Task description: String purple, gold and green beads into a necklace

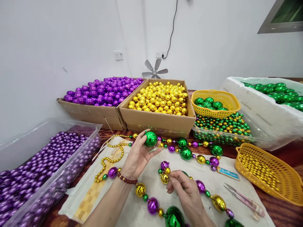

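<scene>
My left hand [135, 156], wearing a dark red bead bracelet [127, 180], grips a large shiny green bead [151, 139] between thumb and fingers. A thin pale string [161, 156] runs from that bead down toward my right hand [186, 190]. The right fingers are pinched on the string beside a small gold bead [167, 171]. Just left of those fingertips are a larger gold bead [164, 178] and a purple bead [164, 164]. Below both hands a strand of green, gold and purple beads crosses the white cloth, with a big green bead [174, 217] between my forearms.
Cardboard boxes of purple beads [104, 91] and gold beads [158, 97] stand behind. A clear bin [94, 126] of purple beads is at left. Yellow baskets [284, 179], a white foam box [253, 107] and scissors [243, 198] are at right. A finished-looking strand crosses the cloth [196, 176].
</scene>
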Action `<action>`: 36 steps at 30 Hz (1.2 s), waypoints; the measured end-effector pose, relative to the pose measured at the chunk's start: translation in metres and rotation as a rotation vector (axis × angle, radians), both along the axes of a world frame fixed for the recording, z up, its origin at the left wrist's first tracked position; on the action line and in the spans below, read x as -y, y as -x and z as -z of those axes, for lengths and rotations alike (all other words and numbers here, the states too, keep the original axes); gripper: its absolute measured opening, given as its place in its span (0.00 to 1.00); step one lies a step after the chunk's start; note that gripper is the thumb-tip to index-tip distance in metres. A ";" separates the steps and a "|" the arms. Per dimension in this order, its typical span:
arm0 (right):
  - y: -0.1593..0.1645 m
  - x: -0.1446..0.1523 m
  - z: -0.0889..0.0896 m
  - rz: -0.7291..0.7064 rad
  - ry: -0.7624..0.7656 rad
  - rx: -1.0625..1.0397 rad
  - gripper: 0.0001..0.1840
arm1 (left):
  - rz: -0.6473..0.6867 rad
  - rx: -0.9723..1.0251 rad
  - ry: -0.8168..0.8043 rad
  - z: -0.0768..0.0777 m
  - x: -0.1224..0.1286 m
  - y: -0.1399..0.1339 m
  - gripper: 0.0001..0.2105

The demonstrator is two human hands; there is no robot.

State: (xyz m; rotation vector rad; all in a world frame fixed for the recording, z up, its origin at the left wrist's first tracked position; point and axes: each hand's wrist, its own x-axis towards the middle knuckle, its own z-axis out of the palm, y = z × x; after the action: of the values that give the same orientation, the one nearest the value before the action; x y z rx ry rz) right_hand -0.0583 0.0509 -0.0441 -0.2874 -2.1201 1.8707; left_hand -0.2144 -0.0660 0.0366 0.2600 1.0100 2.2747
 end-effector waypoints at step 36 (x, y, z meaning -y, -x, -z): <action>0.008 -0.037 -0.005 0.086 0.383 -0.059 0.08 | 0.060 -0.833 0.621 0.034 -0.045 0.020 0.16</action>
State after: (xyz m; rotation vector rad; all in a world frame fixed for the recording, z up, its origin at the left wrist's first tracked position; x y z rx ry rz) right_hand -0.0666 0.0882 -0.0387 -0.3935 -1.6722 2.1936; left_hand -0.2345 -0.0213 0.0026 0.9828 2.0148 1.6639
